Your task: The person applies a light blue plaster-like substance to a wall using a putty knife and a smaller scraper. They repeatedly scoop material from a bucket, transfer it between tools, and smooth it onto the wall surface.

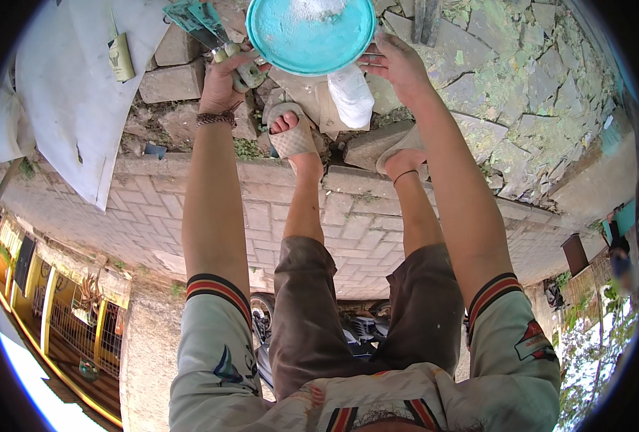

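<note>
A round turquoise lid or shallow basin [311, 36] with white powder [316, 7] on it is at the top middle, cut off by the picture's edge. My right hand [402, 70] grips its right rim, thumb on the edge and fingers reaching beneath. On the other side, my left hand [221, 85] is closed round the handles of several putty knives [198, 23], their blades smeared turquoise and pointing up and left. Its fingertips reach toward the left rim; whether they touch it I cannot tell. Below the rim lies a white plastic bag [351, 99], between my sandalled feet.
Stone blocks [170, 83] and rubble border a brick-paved path [262, 209]. At the left lies a white sheet [75, 93] with a cream tube or bottle [120, 57] on it. Broken slabs [528, 93] spread over the right side. A motorcycle [363, 331] is partly hidden behind my legs.
</note>
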Motion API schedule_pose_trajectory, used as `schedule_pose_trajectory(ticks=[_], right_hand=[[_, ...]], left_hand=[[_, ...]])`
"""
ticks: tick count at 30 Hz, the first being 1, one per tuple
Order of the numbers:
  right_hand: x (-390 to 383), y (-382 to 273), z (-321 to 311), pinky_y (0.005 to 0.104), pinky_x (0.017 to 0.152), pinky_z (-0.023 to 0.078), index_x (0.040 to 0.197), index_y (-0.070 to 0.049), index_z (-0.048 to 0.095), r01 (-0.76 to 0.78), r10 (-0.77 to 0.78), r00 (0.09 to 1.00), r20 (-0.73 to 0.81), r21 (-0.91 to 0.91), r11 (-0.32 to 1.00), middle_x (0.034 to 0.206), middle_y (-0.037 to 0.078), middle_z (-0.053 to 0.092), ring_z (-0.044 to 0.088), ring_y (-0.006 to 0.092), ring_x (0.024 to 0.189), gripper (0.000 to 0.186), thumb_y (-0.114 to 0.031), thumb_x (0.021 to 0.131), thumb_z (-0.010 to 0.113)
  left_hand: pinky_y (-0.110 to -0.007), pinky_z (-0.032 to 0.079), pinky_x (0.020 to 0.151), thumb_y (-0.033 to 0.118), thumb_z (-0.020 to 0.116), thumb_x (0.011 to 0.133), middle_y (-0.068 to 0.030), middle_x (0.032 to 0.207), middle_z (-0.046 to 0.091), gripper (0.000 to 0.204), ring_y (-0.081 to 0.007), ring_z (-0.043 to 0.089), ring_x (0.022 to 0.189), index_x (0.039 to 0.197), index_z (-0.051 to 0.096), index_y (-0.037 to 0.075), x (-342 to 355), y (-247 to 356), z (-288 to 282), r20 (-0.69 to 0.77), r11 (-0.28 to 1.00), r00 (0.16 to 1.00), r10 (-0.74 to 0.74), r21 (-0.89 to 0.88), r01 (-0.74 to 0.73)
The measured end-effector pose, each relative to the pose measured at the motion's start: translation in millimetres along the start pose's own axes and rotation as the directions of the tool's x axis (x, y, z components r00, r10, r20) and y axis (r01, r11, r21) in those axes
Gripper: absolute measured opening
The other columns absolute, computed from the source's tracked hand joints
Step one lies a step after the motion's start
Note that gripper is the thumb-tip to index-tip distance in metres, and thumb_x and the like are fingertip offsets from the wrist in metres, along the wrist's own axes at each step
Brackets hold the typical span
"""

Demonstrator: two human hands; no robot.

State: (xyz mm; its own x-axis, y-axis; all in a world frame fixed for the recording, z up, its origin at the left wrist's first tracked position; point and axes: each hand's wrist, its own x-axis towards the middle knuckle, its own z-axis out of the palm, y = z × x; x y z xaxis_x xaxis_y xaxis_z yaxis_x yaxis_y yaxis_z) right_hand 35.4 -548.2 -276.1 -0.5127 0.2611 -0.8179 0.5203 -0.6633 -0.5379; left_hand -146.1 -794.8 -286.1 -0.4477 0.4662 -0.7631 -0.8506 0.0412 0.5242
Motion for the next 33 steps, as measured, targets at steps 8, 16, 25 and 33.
schedule_pose_trajectory(ticks=[8, 16, 25, 33], right_hand=[[-16, 19, 17, 0.0345, 0.082, 0.051, 0.106, 0.0, 0.053, -0.043, 0.051, 0.998, -0.023, 0.257, 0.966, 0.096, 0.012, 0.062, 0.062, 0.0222, 0.09, 0.035, -0.03, 0.093, 0.062], [-19, 30, 29, 0.0303, 0.072, 0.052, 0.105, 0.005, 0.053, 0.011, 0.023, 0.99, -0.136, 0.238, 0.971, 0.096, 0.012, 0.063, 0.064, 0.0195, 0.087, 0.038, -0.03, 0.092, 0.062], [-16, 35, 37, 0.0284, 0.064, 0.054, 0.103, 0.005, 0.052, 0.085, -0.047, 0.97, -0.239, 0.151, 0.985, 0.09, 0.012, 0.064, 0.065, 0.017, 0.075, 0.035, -0.025, 0.09, 0.066], [-21, 25, 59, 0.0274, 0.049, 0.055, 0.099, 0.006, 0.055, 0.117, -0.05, 0.894, -0.445, 0.126, 0.985, 0.085, 0.014, 0.065, 0.067, 0.0175, 0.068, 0.031, -0.019, 0.087, 0.068]], left_hand=[[-0.047, 0.054, 0.086, -0.001, 0.054, 0.084, -0.02, 0.104, 0.06, 0.025, -0.0328, 0.064, 0.097, 0.106, 0.052, -0.013, -37, -26, 22, -0.125, 0.986, 0.987, -0.1, -0.147, 0.081], [-0.047, 0.054, 0.085, 0.004, 0.059, 0.088, -0.0174, 0.106, 0.061, 0.019, -0.0346, 0.062, 0.103, 0.104, 0.054, -0.004, -60, -51, 52, -0.158, 0.981, 0.975, -0.158, -0.134, 0.138], [-0.04, 0.057, 0.075, -0.001, 0.062, 0.084, -0.0154, 0.1, 0.062, 0.013, -0.0278, 0.065, 0.086, 0.094, 0.058, -0.008, -52, -79, 85, -0.308, 0.971, 0.951, -0.007, -0.229, -0.067], [-0.036, 0.057, 0.065, 0.0, 0.063, 0.082, -0.0153, 0.078, 0.064, 0.01, -0.0241, 0.064, 0.066, 0.088, 0.059, -0.007, -56, -81, 100, -0.47, 0.951, 0.882, 0.032, -0.258, -0.172]])
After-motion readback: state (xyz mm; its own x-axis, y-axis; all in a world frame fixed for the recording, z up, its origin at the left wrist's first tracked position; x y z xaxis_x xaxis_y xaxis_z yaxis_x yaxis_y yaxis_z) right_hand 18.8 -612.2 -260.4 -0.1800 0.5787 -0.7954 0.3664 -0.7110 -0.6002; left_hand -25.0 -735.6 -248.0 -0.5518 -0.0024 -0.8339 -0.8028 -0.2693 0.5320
